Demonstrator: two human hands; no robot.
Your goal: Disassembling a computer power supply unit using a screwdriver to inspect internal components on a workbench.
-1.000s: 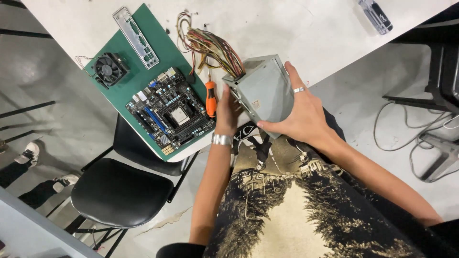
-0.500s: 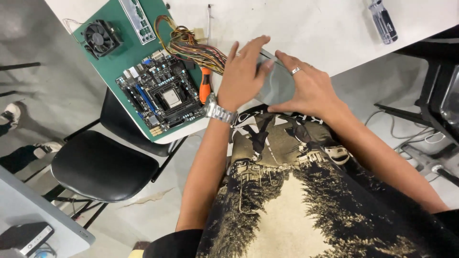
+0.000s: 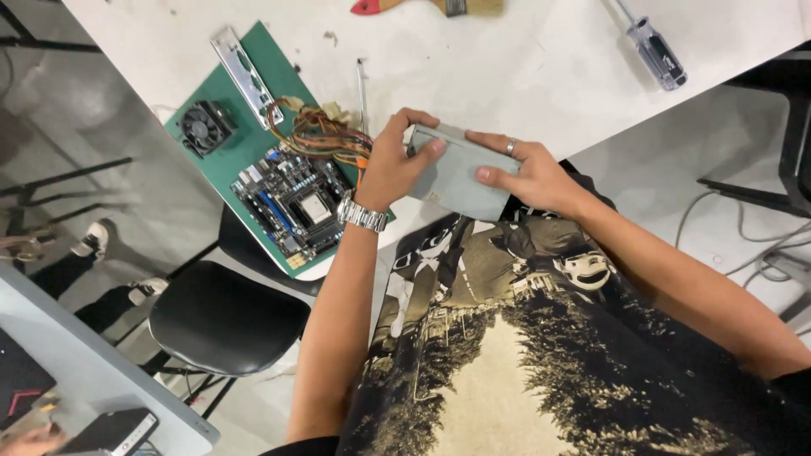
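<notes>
A grey metal power supply box (image 3: pixel 456 173) sits at the near edge of the white table (image 3: pixel 507 59), held between both hands. My left hand (image 3: pixel 393 165), with a metal watch on the wrist, grips its left end. My right hand (image 3: pixel 532 173), wearing a ring, lies over its right side. A bundle of coloured wires (image 3: pixel 325 139) runs from the box toward a computer motherboard (image 3: pixel 296 198) on a green mat (image 3: pixel 253 135).
A black cooling fan (image 3: pixel 203 127) and a silver metal plate (image 3: pixel 245 76) lie on the green mat. A screwdriver with a clear handle (image 3: pixel 655 51) lies at the table's far right, a brush (image 3: pixel 431 7) at the top. A black stool (image 3: pixel 228 317) stands below the table's edge.
Both hands have turned the grey box and brought it down flat at the table edge. My left hand moved from under it to its left end. The view shifted slightly.
</notes>
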